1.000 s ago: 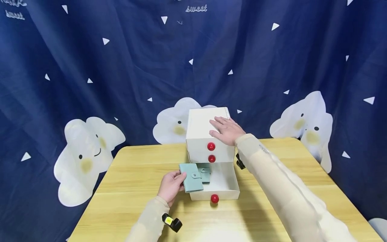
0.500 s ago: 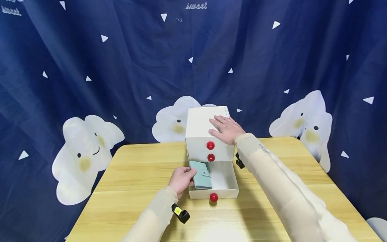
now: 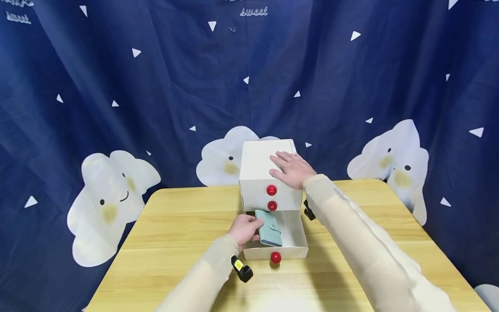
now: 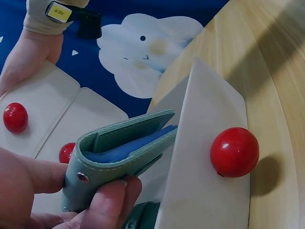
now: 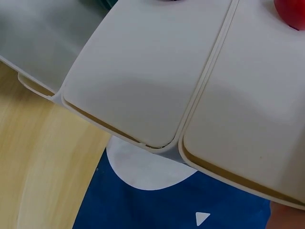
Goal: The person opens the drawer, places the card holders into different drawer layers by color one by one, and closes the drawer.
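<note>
My left hand (image 3: pixel 244 229) pinches a light teal snap wallet (image 3: pixel 269 228) by its left edge, thumb on top. The wallet is tilted over the pulled-out bottom drawer (image 3: pixel 295 229) of a white drawer box (image 3: pixel 260 158). In the left wrist view, blue inner leaves show between its covers. Beneath it in the drawer lies a second teal wallet (image 4: pixel 144 215), mostly hidden there and covered in the head view. My right hand (image 3: pixel 292 170) rests on the box's top near the right edge, fingers extended.
Two upper drawers are closed, with red knobs (image 3: pixel 271 190) on their fronts. Another red knob (image 3: pixel 275 258) marks the open drawer's front. The box stands on a wooden table (image 3: pixel 175 242), before a dark blue curtain (image 3: pixel 175 78) with cloud prints.
My left hand has carried the wallet rightward, from the drawer's left side to over its inside, covering the second wallet in the head view. My right hand stays on the box top.
</note>
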A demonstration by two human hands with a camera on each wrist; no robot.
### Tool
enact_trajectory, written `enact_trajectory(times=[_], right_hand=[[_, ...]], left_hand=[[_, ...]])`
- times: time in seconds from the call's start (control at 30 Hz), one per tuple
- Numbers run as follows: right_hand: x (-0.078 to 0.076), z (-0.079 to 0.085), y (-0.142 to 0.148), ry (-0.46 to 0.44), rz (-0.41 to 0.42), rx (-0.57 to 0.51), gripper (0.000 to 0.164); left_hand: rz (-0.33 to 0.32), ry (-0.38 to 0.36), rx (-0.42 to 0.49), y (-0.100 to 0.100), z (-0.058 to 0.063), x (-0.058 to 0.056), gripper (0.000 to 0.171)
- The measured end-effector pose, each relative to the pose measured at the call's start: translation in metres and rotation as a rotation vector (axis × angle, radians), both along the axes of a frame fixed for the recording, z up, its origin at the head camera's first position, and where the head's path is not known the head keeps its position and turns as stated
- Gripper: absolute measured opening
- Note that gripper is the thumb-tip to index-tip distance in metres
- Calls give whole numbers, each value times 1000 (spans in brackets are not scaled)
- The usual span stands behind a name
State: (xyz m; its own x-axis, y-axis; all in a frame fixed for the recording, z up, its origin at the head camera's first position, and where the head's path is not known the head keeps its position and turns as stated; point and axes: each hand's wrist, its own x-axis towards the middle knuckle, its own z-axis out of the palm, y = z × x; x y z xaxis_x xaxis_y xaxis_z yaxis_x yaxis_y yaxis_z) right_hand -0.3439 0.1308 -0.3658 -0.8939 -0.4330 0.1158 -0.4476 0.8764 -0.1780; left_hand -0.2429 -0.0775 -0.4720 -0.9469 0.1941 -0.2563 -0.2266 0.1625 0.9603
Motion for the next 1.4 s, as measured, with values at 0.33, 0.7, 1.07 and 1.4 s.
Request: enact_trajectory(times=[0.33,0.7,1.07,1.4], right_hand=[[-1,-1,0,2,-1,-2,66],[-1,-1,1,-3,0,-4,66],[0,0,1,1,5,-17,65],[-1,-1,1,6,11,-23,65]], left_hand=[[-4,-63,-40,16,0,-9,25],[-17,-134,-25,38,1,-15,16],[10,-175,-16,60,-9,-21,12],[23,-125,-109,68,-15,-20,10]])
